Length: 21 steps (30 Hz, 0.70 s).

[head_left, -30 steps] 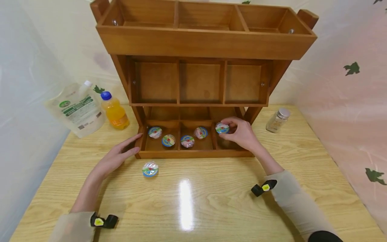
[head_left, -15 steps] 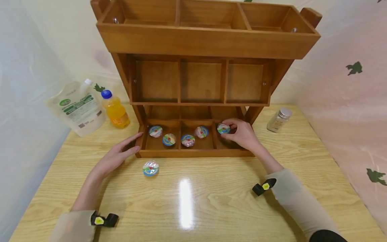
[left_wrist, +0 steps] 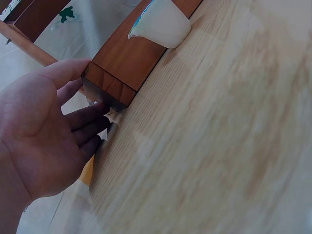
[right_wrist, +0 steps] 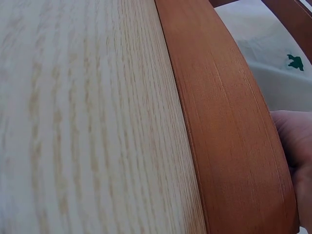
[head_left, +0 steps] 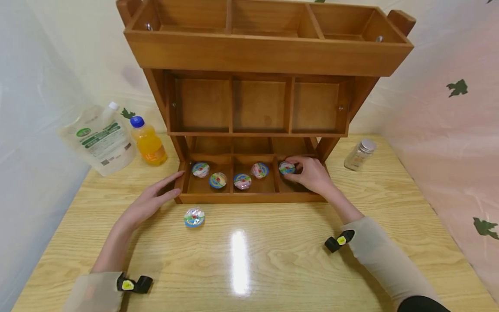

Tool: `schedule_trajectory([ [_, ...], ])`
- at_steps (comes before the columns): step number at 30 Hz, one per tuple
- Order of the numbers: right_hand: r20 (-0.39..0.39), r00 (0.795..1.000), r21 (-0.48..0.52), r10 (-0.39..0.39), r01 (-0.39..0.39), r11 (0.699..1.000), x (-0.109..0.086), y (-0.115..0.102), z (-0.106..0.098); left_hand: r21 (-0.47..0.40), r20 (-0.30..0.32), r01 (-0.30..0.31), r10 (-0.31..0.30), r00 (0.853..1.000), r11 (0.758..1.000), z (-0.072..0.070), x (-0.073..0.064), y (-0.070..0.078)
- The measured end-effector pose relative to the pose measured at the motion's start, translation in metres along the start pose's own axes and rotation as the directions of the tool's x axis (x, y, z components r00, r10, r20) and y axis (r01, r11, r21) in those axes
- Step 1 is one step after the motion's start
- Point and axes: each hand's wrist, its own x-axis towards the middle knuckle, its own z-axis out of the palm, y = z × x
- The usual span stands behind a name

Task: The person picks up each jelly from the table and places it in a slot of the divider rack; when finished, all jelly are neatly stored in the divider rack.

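Observation:
My right hand [head_left: 313,174] pinches a jelly cup [head_left: 286,167] with a printed lid, down in the bottom right compartment of a brown wooden shelf [head_left: 249,198]. In the right wrist view, the shelf's front board [right_wrist: 224,117] hides the cup and most of the hand. My left hand [head_left: 150,203] touches the shelf's lower left corner, its fingers extended; the left wrist view has the hand [left_wrist: 46,124] at that corner. Two jelly cups lie in the bottom left compartment [head_left: 195,188] and two in the middle one [head_left: 267,187]. Another jelly cup [head_left: 194,217], milky white, rests on the table before the shelf.
An orange drink bottle [head_left: 149,143] and a white spouted pouch [head_left: 103,143] stand left of the shelf. To its right is a glass jar [head_left: 359,156] with a silver lid. The shelf's upper tiers [head_left: 269,54] overhang the bottom row.
My right hand has lowered the jelly cup slightly within the bottom right compartment, still pinching it. The left hand stays at the shelf's corner.

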Motion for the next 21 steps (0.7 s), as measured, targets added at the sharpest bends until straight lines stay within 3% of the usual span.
schedule_trajectory([
  [13,0.001,1.000,0.000,0.027,-0.027,1.000,-0.0002,-0.0023,-0.0006,0.008,-0.003,0.002,-0.002,1.000,1.000,-0.0004,0.0000,0.0009],
  [21,-0.131,0.991,0.070,-0.010,0.019,0.997,-0.0026,-0.0021,0.0012,0.009,-0.005,0.007,-0.007,1.000,1.000,0.0000,-0.0002,0.0015],
])
